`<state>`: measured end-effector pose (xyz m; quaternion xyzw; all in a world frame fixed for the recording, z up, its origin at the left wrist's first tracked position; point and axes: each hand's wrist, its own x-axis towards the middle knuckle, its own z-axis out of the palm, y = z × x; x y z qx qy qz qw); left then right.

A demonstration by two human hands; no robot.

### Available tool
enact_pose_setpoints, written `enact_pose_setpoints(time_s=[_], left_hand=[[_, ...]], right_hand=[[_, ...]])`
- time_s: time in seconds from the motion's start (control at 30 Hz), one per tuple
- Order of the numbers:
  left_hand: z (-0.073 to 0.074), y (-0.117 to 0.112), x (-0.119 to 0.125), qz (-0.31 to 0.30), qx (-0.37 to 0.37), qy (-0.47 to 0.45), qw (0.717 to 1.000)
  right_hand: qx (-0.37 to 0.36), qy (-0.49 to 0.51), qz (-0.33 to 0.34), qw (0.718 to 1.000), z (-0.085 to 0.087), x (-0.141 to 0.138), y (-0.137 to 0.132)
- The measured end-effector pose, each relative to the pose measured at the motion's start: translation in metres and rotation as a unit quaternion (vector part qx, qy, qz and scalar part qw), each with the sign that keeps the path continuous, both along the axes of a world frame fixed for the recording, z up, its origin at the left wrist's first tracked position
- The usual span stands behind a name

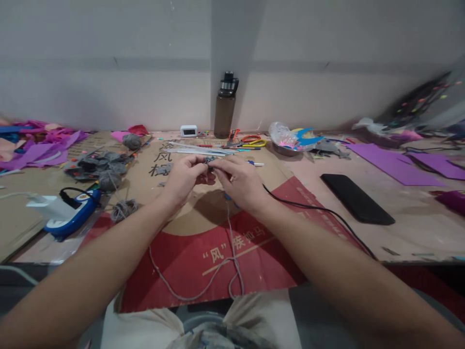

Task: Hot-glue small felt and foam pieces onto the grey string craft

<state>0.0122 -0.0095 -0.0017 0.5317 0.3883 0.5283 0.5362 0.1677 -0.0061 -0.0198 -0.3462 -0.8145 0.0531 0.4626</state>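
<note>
My left hand (pixel 184 178) and my right hand (pixel 240 183) meet above a red and brown cardboard sheet (pixel 203 252). Both pinch a small grey yarn piece (pixel 209 160) between their fingertips. A grey yarn strand (pixel 232 242) hangs from the hands and loops over the cardboard toward my lap. A black cable (pixel 319 209) runs from under my right hand to the right table edge.
Grey yarn balls (pixel 109 180) and a blue glue gun (pixel 72 213) lie left. A black phone (pixel 356 198) lies right, with purple felt sheets (pixel 395 167) beyond. A dark bottle (pixel 225 105), small clock (pixel 189 131), scissors (pixel 250 142) and a bowl (pixel 286 145) stand along the wall.
</note>
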Motion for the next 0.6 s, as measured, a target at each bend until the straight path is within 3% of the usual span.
enact_pose_setpoints(time_s=[0.27,0.6], left_hand=[[0.0027,-0.0003,-0.0018,-0.01,-0.042,-0.026,0.999],[0.002,0.0012,-0.0025,0.015,-0.028,-0.006,0.999]], right_hand=[[0.02,-0.002,-0.007,1.0,0.0008,0.003,0.0024],[0.03,0.031,-0.031,0.999,0.0039,0.003,0.003]])
